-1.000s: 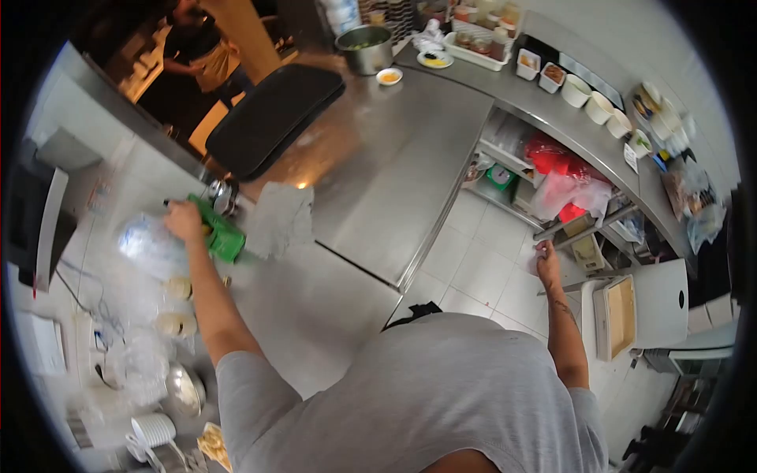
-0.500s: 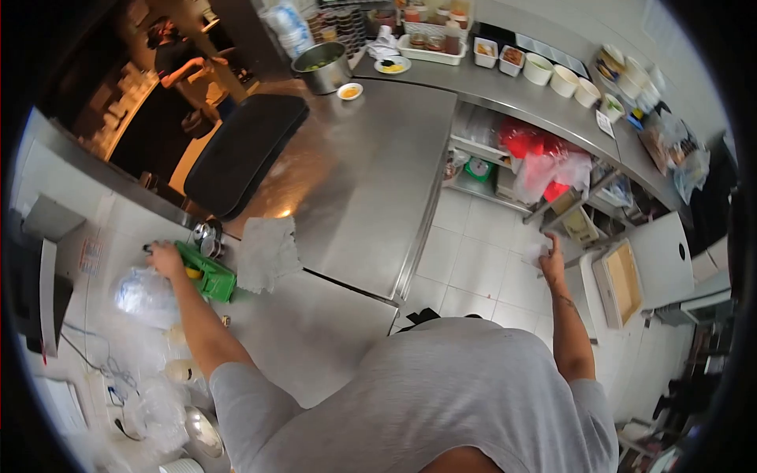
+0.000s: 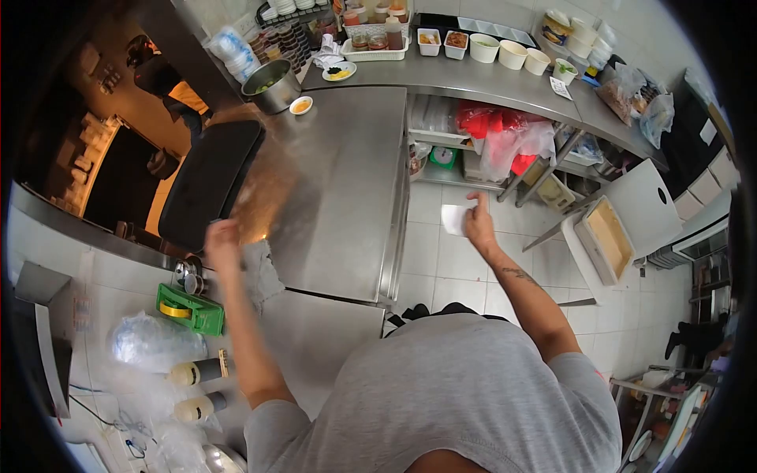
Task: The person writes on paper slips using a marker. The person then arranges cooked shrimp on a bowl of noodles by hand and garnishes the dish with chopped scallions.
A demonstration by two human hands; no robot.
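My right hand (image 3: 479, 227) pinches a small white paper slip (image 3: 453, 220) above the tiled floor, right of the steel counter (image 3: 347, 173). My left hand (image 3: 223, 243) is blurred by motion and looks closed. Something dark shows at its fingers, too smeared to name. It hangs over the counter's left part, between a black tray (image 3: 211, 185) and a grey cloth (image 3: 262, 272) partly hidden by my forearm. Below and left of that hand stands a green tape dispenser (image 3: 206, 315) with a yellow roll, beside small metal containers (image 3: 189, 276).
A metal pot (image 3: 272, 87) and a small bowl (image 3: 301, 106) stand on the counter's far end. Paper tubs (image 3: 512, 55) line the back shelf. A white chair (image 3: 572, 236) holds a tray. Plastic bags (image 3: 158, 340) lie at left. Another person (image 3: 158, 79) is beyond the opening.
My left hand has moved from beside the tape dispenser up and right, over the cloth. My right hand, with the slip, has shifted left. The view has turned rightward.
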